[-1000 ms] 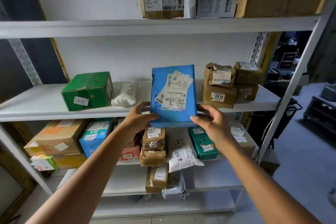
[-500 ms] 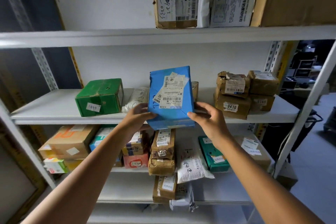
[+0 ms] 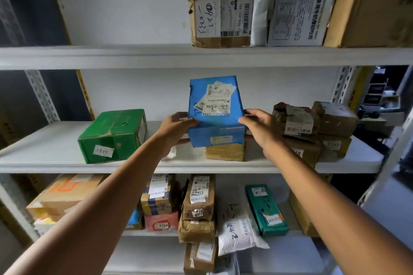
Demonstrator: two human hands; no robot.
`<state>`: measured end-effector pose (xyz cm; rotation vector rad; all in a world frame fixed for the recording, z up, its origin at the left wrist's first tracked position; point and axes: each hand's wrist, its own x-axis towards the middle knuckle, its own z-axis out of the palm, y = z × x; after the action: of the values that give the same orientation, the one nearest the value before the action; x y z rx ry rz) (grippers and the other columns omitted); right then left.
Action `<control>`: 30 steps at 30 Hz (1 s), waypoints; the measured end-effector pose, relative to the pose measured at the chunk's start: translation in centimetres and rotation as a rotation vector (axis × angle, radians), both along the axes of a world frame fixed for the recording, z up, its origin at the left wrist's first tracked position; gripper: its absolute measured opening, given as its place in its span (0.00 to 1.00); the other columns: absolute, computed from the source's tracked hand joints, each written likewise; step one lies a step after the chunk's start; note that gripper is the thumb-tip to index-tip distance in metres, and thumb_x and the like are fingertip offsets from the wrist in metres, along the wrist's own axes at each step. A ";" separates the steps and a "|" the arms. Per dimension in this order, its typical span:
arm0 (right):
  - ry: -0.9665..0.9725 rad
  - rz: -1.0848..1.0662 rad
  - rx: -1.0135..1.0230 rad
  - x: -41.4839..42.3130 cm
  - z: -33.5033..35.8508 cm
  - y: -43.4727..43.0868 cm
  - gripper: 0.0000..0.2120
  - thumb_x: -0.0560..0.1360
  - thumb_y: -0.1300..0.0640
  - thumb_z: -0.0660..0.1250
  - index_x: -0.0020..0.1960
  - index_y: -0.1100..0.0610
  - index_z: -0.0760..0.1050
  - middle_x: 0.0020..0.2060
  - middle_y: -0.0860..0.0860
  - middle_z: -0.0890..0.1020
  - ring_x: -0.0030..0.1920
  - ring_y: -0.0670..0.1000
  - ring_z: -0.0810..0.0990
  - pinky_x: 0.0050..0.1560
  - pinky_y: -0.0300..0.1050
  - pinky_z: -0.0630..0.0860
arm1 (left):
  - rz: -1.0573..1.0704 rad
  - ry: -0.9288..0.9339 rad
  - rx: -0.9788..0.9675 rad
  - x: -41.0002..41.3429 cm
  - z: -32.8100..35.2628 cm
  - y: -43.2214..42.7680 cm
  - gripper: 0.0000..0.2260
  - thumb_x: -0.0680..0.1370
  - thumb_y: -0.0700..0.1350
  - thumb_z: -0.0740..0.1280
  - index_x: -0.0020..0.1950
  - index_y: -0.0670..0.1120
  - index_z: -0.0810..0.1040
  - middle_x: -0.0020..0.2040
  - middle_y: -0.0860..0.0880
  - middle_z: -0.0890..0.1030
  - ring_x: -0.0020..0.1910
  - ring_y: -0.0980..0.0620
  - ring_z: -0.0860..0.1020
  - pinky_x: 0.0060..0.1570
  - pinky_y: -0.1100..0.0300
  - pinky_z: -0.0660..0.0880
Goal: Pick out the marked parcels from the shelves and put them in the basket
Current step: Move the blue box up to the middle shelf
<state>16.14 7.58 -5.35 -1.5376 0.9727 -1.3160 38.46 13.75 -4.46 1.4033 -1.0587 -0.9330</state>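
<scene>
The left hand [image 3: 176, 128] grips the left edge of a blue paper-wrapped rectangular parcel [image 3: 223, 125], thumb on its front, and the right hand [image 3: 261, 128] grips its right edge. The parcel stands upright over the middle white metal shelf [image 3: 67, 166], directly above a tan cardboard box [image 3: 224, 152] and right of a green cardboard box [image 3: 111, 136].

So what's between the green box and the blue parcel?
Head view: the left hand gripping the blue parcel, a white bag under its wrist, bare shelf.
</scene>
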 end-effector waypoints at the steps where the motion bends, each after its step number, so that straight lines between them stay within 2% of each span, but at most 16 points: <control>1: 0.008 -0.013 0.005 0.1 -0.1 -0.9 0.09 0.74 0.59 0.72 0.44 0.46 0.78 0.44 0.45 0.83 0.46 0.45 0.82 0.46 0.42 0.79 | -0.006 -0.002 0.008 0.1 0.0 -1.1 0.20 0.77 0.44 0.71 0.68 0.47 0.72 0.58 0.45 0.81 0.53 0.52 0.82 0.43 0.58 0.81; 5: 0.019 -0.045 0.027 0.1 -0.8 -3.9 0.09 0.74 0.59 0.72 0.44 0.45 0.76 0.42 0.41 0.81 0.43 0.41 0.79 0.40 0.36 0.75 | -0.028 -0.020 0.041 0.1 -0.5 -4.6 0.20 0.78 0.45 0.70 0.69 0.46 0.72 0.57 0.45 0.81 0.53 0.52 0.81 0.45 0.57 0.80; 8: 0.016 -0.068 0.065 0.3 -1.7 -5.9 0.07 0.74 0.57 0.72 0.48 0.47 0.77 0.42 0.42 0.81 0.44 0.41 0.79 0.38 0.36 0.73 | -0.021 -0.001 0.049 0.1 -1.1 -6.7 0.18 0.79 0.44 0.69 0.68 0.46 0.73 0.55 0.46 0.81 0.51 0.53 0.80 0.43 0.59 0.80; 11: 0.053 -0.101 0.094 0.3 -2.5 -7.3 0.06 0.73 0.55 0.73 0.48 0.47 0.78 0.44 0.43 0.82 0.47 0.45 0.80 0.42 0.40 0.75 | -0.018 0.010 0.069 -0.1 -2.2 -8.0 0.17 0.79 0.43 0.68 0.68 0.46 0.73 0.54 0.46 0.80 0.50 0.53 0.80 0.43 0.59 0.79; 14: 0.056 -0.135 0.113 0.2 -3.0 -8.2 0.09 0.73 0.54 0.73 0.53 0.49 0.78 0.44 0.43 0.82 0.48 0.45 0.80 0.42 0.41 0.75 | -0.022 0.017 0.069 -0.3 -2.7 -8.8 0.19 0.79 0.44 0.68 0.70 0.47 0.72 0.57 0.46 0.81 0.52 0.52 0.80 0.44 0.58 0.79; 19: 0.065 -0.143 0.125 0.1 -3.5 -8.8 0.09 0.73 0.51 0.74 0.52 0.47 0.78 0.46 0.45 0.82 0.50 0.49 0.81 0.50 0.52 0.82 | -0.013 0.031 0.084 -0.3 -2.7 -9.0 0.20 0.79 0.46 0.69 0.70 0.48 0.71 0.57 0.46 0.81 0.54 0.51 0.80 0.49 0.54 0.80; 23: 0.070 -0.083 0.081 -0.4 -3.4 -8.0 0.14 0.75 0.54 0.73 0.60 0.51 0.77 0.49 0.42 0.79 0.48 0.41 0.77 0.41 0.36 0.74 | -0.063 0.029 0.053 -0.1 -2.9 -8.2 0.21 0.78 0.45 0.70 0.71 0.49 0.71 0.61 0.47 0.80 0.55 0.53 0.79 0.55 0.51 0.79; 25: 0.119 -0.060 0.065 -0.9 -3.8 -7.3 0.16 0.75 0.53 0.73 0.62 0.49 0.74 0.48 0.40 0.77 0.48 0.40 0.77 0.43 0.38 0.76 | -0.049 -0.066 0.027 0.0 -3.4 -7.5 0.22 0.78 0.43 0.71 0.70 0.51 0.71 0.62 0.47 0.79 0.55 0.53 0.79 0.55 0.50 0.79; 27: 0.234 -0.067 0.065 -1.6 -4.8 -7.0 0.16 0.75 0.51 0.72 0.60 0.48 0.73 0.50 0.44 0.79 0.51 0.46 0.79 0.52 0.49 0.80 | -0.007 -0.268 0.040 0.3 -4.4 -6.7 0.23 0.77 0.44 0.72 0.71 0.52 0.70 0.62 0.47 0.78 0.55 0.50 0.78 0.56 0.48 0.79; 28: 0.330 -0.065 0.073 -2.1 -5.5 -6.4 0.15 0.75 0.51 0.72 0.60 0.50 0.73 0.53 0.46 0.79 0.54 0.49 0.80 0.56 0.53 0.80 | 0.013 -0.384 0.057 0.3 -5.2 -5.9 0.24 0.77 0.46 0.72 0.71 0.51 0.70 0.62 0.48 0.78 0.56 0.49 0.78 0.55 0.49 0.79; 30: 0.510 -0.023 0.097 -3.1 -6.7 -6.1 0.18 0.76 0.49 0.71 0.63 0.54 0.74 0.58 0.51 0.80 0.56 0.50 0.79 0.58 0.52 0.78 | 0.023 -0.637 0.086 0.5 -6.5 -4.7 0.23 0.77 0.47 0.72 0.70 0.50 0.71 0.61 0.48 0.78 0.52 0.49 0.78 0.48 0.57 0.78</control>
<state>13.05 1.47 -12.06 -1.8302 1.3480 -0.8861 38.93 9.05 -10.97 1.8399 -1.4733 -0.5183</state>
